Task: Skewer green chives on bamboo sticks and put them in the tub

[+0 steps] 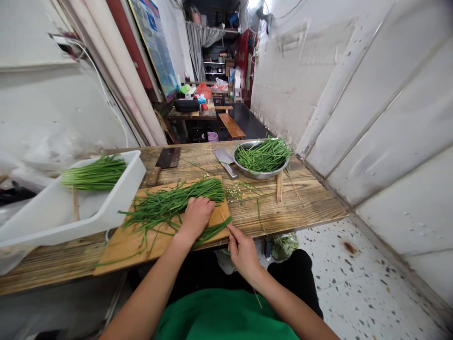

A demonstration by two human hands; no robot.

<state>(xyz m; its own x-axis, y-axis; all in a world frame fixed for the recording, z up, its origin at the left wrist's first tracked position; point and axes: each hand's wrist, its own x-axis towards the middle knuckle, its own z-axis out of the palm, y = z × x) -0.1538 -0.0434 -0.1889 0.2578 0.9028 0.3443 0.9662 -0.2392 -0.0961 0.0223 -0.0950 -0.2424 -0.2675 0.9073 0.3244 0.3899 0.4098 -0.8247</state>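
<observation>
A wooden cutting board (122,250) carries a loose pile of green garlic chives (163,203). My left hand (198,215) lies over the chives with its fingers curled down on them; the fingertips are partly hidden. From under it a thin bunch of chives (217,229) runs to the board's right edge. My right hand (244,252) is closed around a thin bamboo skewer (257,298). The skewer's front part is at the right end of the thin bunch; whether it pierces the stems I cannot tell. Its rear end sticks out below my right wrist.
At left, a white plastic tray (116,208) holds more chives. Behind the board lie a dark-bladed cleaver (166,159) and a shiny cleaver (223,158). A metal bowl (260,174) heaped with chives stands back right, beside bundled skewers (279,186). Chive scraps (239,192) litter the wooden table (311,203).
</observation>
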